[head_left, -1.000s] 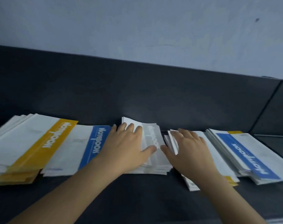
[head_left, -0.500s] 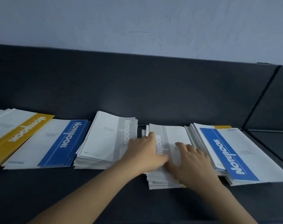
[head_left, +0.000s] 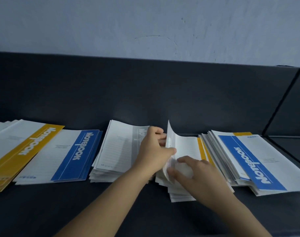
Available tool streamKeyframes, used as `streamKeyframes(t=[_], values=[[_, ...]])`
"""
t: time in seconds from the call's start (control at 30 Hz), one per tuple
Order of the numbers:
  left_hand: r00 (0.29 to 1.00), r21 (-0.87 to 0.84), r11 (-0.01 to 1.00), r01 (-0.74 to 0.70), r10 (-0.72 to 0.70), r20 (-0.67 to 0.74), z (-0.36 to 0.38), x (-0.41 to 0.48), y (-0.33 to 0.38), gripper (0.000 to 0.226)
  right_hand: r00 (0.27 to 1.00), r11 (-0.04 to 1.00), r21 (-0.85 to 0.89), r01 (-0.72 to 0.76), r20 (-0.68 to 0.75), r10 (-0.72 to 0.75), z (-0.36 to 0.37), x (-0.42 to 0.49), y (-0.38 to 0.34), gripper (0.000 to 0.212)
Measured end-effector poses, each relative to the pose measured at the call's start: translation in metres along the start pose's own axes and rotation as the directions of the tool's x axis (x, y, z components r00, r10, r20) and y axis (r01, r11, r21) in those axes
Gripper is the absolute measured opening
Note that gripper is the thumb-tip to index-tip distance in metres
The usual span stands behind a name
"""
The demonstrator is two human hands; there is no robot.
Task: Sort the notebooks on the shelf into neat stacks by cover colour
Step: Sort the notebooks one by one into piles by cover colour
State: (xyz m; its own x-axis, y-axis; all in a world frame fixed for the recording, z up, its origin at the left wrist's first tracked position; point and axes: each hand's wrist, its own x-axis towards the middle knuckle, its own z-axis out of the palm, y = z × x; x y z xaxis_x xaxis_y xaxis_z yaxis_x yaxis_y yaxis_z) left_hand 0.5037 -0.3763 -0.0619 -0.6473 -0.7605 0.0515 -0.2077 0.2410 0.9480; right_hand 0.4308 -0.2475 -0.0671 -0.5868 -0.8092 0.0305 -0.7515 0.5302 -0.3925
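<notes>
**Notebook shelf sort: grey one half lifted off the mixed pile**

So on my remote feed the dark, matte shelf [head_left: 94,211] held five lots of thin paper notebooks, all lying flat. The left hand [head_left: 152,151] had a grey notebook [head_left: 171,139] pinched, thumb on the near face and fingers [head_left: 160,136] tucked behind it. The floppy thing stood up on edge and curved over like a sail. The right hand [head_left: 197,175] was down at its near corner, thumb and fingertips closed on the bent paper, though that bit was blurry. Right under those fingers sat the mixed pile [head_left: 178,194], ragged, with its edges fanned out. The cover showing just past the right fingertips was a yellow-banded notebook [head_left: 199,147].

Just left of the left knuckles was the grey stack [head_left: 118,147], fairly square, with a white ruled-looking cover and a pale grey band. Further left came the blue stack [head_left: 68,154], then the yellow stack [head_left: 22,149] with its edge against the blue one's. To the right of the right hand, touching the mixed pile, was a slumped pile [head_left: 252,161] topped by a blue-banded cover with white "Notebook" lettering. The covers looked smooth and slightly glossy. Beyond the fingertips were a dark back panel [head_left: 145,91] and a scuffed pale wall [head_left: 145,23].
</notes>
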Motion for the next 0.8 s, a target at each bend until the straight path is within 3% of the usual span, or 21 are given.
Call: streamKeyframes(t=[0.1,0.17,0.3,0.4,0.5,0.57,0.63,0.7,0.8], values=[[0.987,0.035,0.996,0.084,-0.088,0.137,-0.014,0.003,0.006,0.055,0.999,0.991,0.136,-0.007,-0.037,0.012,-0.003,0.007,-0.003,0.051],[0.978,0.113,0.992,0.057,-0.078,0.192,-0.033,0.006,0.017,0.054,0.997,0.982,0.188,-0.020,-0.072,0.034,-0.010,0.014,-0.002,0.057],[0.959,0.248,0.954,-0.167,0.100,0.264,-0.099,0.010,0.068,0.047,0.954,0.969,0.229,0.090,-0.301,-0.017,-0.040,0.036,-0.012,0.105],[0.920,0.471,0.821,-0.321,0.153,0.360,-0.147,0.014,0.107,0.045,0.917,0.911,0.374,0.171,-0.399,-0.008,-0.059,0.055,-0.034,0.113],[0.911,0.662,0.626,-0.412,0.270,0.312,-0.152,0.030,0.108,0.039,0.978,0.603,0.770,0.209,-0.175,-0.116,-0.046,0.074,-0.050,0.097],[0.878,0.750,0.481,-0.454,0.384,0.286,-0.139,0.042,0.086,0.033,0.990,0.486,0.868,0.105,-0.043,-0.138,-0.023,0.086,-0.052,0.065],[0.812,0.803,0.338,-0.491,0.511,0.282,-0.127,0.048,0.058,0.031,0.995,0.585,0.806,0.087,-0.039,-0.095,-0.008,0.094,-0.052,0.036],[0.773,0.832,0.254,-0.493,0.566,0.286,-0.121,0.047,0.035,0.034,0.994,0.643,0.758,0.107,-0.071,-0.081,-0.006,0.099,-0.047,0.029],[0.885,0.889,0.255,-0.379,0.382,0.268,-0.107,0.032,0.013,0.056,0.990,0.671,0.728,0.137,-0.108,-0.085,-0.011,0.098,-0.037,0.031]])
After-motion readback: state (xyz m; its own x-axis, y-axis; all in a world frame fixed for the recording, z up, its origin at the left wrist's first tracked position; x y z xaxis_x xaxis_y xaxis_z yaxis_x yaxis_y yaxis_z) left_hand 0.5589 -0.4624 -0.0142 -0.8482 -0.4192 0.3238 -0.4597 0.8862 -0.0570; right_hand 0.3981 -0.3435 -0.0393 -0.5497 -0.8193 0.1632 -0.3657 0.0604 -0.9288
